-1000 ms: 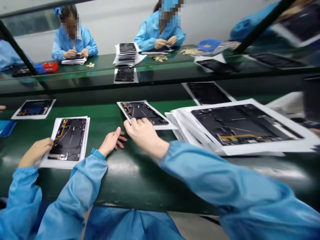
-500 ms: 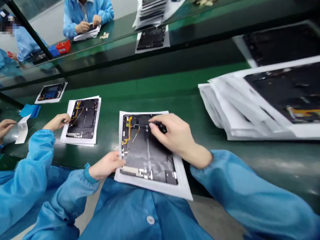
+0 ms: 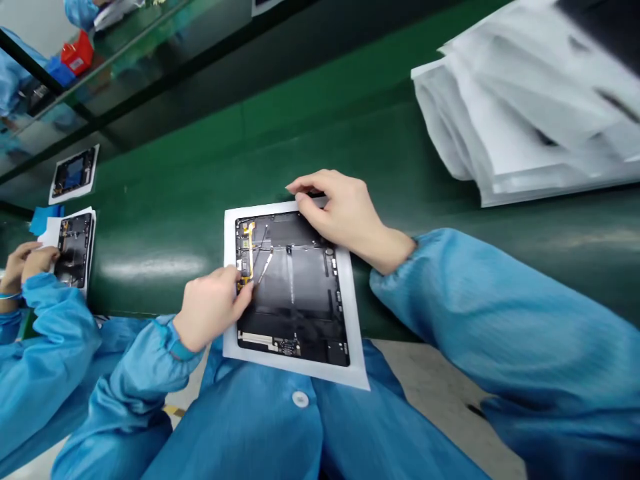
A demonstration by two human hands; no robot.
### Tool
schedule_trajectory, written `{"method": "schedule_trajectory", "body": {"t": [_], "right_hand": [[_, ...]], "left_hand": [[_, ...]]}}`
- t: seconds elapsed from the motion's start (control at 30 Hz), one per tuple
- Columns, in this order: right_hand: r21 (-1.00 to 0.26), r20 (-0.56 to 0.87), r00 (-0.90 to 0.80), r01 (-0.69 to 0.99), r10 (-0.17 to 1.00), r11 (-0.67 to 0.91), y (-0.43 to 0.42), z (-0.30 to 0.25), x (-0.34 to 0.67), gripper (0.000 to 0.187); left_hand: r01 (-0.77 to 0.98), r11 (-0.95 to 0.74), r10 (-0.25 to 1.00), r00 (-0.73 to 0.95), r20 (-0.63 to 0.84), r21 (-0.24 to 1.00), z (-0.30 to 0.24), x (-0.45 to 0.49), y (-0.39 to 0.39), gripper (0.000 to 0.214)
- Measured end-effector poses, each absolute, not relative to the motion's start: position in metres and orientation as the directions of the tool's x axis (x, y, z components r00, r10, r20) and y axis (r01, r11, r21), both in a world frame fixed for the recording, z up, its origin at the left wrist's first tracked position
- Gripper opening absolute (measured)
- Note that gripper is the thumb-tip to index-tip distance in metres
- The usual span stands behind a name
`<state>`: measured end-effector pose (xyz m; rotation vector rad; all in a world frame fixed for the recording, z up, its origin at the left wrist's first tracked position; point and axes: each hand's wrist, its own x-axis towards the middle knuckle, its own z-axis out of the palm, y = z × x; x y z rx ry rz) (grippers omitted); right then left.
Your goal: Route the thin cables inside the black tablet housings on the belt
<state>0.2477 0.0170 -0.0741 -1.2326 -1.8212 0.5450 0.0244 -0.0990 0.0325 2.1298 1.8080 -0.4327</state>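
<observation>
An opened tablet (image 3: 305, 287), black inside with an orange-yellow flex cable (image 3: 251, 250) along its left side, lies on a white sheet (image 3: 357, 353) at the bench's front edge. My left hand (image 3: 213, 303) is closed on the tablet's left edge, thumb on top, fingers curled out of sight. Over the tablet's far edge my right hand (image 3: 345, 210) is bent, thumb and fingers close together. Something dark shows between them, but I cannot make out what it is.
At the right rises a stack of white sheets (image 3: 500, 127) with a dark panel on top. To the left, a co-worker's hands (image 3: 37, 263) work at another tablet (image 3: 75, 250). Farther back lie a third tablet (image 3: 75, 173), a red bin (image 3: 77, 55) and a shelf rail.
My right hand has moved from over the tablet's middle to its far edge. My left hand has slid up the left edge. The co-worker's hands have come together. The camera view has shifted.
</observation>
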Motion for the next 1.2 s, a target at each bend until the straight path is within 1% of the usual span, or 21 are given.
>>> {"method": "schedule_trajectory", "body": {"t": [0.1,0.17,0.2,0.27,0.33,0.4,0.43,0.5,0.57,0.63,0.73,0.8,0.9,0.97,1.07,1.2], "right_hand": [[-0.745,0.408,-0.145,0.518,0.902,0.42,0.016,-0.075,0.252,0.025],[-0.746,0.402,-0.134,0.525,0.906,0.409,0.014,-0.074,0.255,0.025],[-0.737,0.4,-0.136,0.54,0.906,0.406,0.013,-0.073,0.255,0.026],[-0.7,0.392,-0.17,0.582,0.904,0.414,0.011,-0.067,0.252,0.027],[-0.643,0.36,-0.26,0.627,0.896,0.44,0.009,-0.058,0.241,0.027],[-0.584,0.284,-0.382,0.659,0.88,0.474,0.009,-0.047,0.222,0.027],[-0.557,0.233,-0.436,0.673,0.869,0.487,0.009,-0.042,0.211,0.027],[-0.511,0.146,-0.497,0.703,0.855,0.495,0.01,-0.035,0.189,0.028],[-0.486,0.096,-0.507,0.727,0.857,0.485,0.013,-0.033,0.172,0.025],[-0.497,0.089,-0.502,0.726,0.86,0.475,0.017,-0.034,0.163,0.018],[-0.591,0.111,-0.492,0.666,0.864,0.455,0.02,-0.038,0.164,0.007],[-0.686,0.109,-0.475,0.6,0.873,0.412,0.02,-0.038,0.169,0.005],[-0.791,0.11,-0.45,0.5,0.886,0.352,0.017,-0.035,0.178,0.008],[-0.83,0.125,-0.46,0.437,0.879,0.347,0.015,-0.035,0.182,0.011],[-0.874,0.111,-0.528,0.351,0.842,0.335,0.013,-0.037,0.184,0.01],[-0.904,0.084,-0.62,0.281,0.78,0.321,0.013,-0.039,0.185,0.014]], "left_hand": [[0.973,-0.231,0.887,0.207,-0.414,-0.007,0.02,0.044,-0.083,0.024],[0.972,-0.236,0.889,0.213,-0.405,-0.008,0.015,0.045,-0.081,0.022],[0.977,-0.213,0.902,0.194,-0.385,-0.006,0.014,0.041,-0.084,0.021],[0.993,-0.117,0.945,0.11,-0.307,-0.005,0.01,0.028,-0.092,0.019],[1.0,-0.028,0.982,0.029,-0.189,0.007,0.002,0.013,-0.101,0.017],[0.998,-0.033,0.998,0.035,-0.046,0.046,-0.01,0.0,-0.106,0.015],[0.995,-0.066,0.998,0.065,0.023,0.076,-0.016,-0.004,-0.107,0.021],[0.98,-0.148,0.983,0.131,0.127,0.136,-0.028,-0.01,-0.108,0.04],[0.962,-0.204,0.971,0.176,0.161,0.179,-0.036,-0.012,-0.107,0.047],[0.95,-0.238,0.965,0.208,0.156,0.202,-0.039,-0.014,-0.106,0.043],[0.917,-0.295,0.953,0.26,0.158,0.27,-0.038,-0.016,-0.102,0.037],[0.879,-0.337,0.941,0.311,0.131,0.338,-0.035,-0.015,-0.096,0.033],[0.847,-0.332,0.934,0.357,0.019,0.416,-0.027,-0.012,-0.083,0.023],[0.859,-0.282,0.941,0.335,-0.052,0.427,-0.021,-0.007,-0.073,0.015],[0.895,-0.205,0.956,0.27,-0.116,0.396,-0.014,-0.001,-0.059,0.008],[0.907,-0.169,0.95,0.255,-0.181,0.386,-0.009,0.0,-0.043,0.003]]}}
